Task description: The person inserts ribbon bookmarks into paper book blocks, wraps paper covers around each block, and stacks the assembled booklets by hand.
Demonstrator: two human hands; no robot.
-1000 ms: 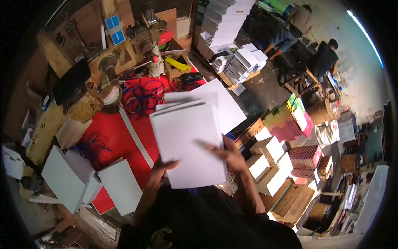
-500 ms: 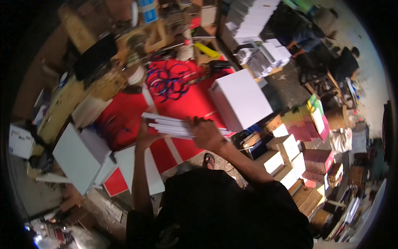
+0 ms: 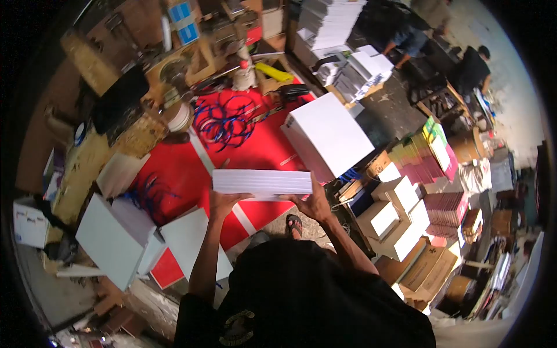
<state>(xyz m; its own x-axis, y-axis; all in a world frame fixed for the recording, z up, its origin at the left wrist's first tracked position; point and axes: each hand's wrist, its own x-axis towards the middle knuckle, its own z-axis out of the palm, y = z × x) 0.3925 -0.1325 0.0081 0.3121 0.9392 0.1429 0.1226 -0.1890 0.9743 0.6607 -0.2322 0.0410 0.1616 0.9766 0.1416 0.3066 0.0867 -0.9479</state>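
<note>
A squared stack of white books or pads (image 3: 262, 181) is held edge-on over the red table top (image 3: 261, 152). My left hand (image 3: 225, 203) grips its left end, thumb along the lower edge. My right hand (image 3: 312, 203) holds the right end in the same way. Just right of the stack stands a tall white block (image 3: 331, 134) of stacked sheets or books. Beyond the stack, tangled blue cords (image 3: 223, 123) lie on the red surface. Which parts of the fingers lie behind the stack cannot be seen.
White panels or piles (image 3: 113, 240) stand at the left. Cartons (image 3: 386, 223) and maroon book stacks (image 3: 444, 213) are at the right. Tools and a yellow object (image 3: 274, 72) lie at the back. Two people (image 3: 471, 71) are at the upper right. A sandalled foot (image 3: 294, 225) shows below.
The stack was broad side up, then uneven and edge-on; now its edges are aligned between both hands. The right hand has shifted from the stack's top to its right end.
</note>
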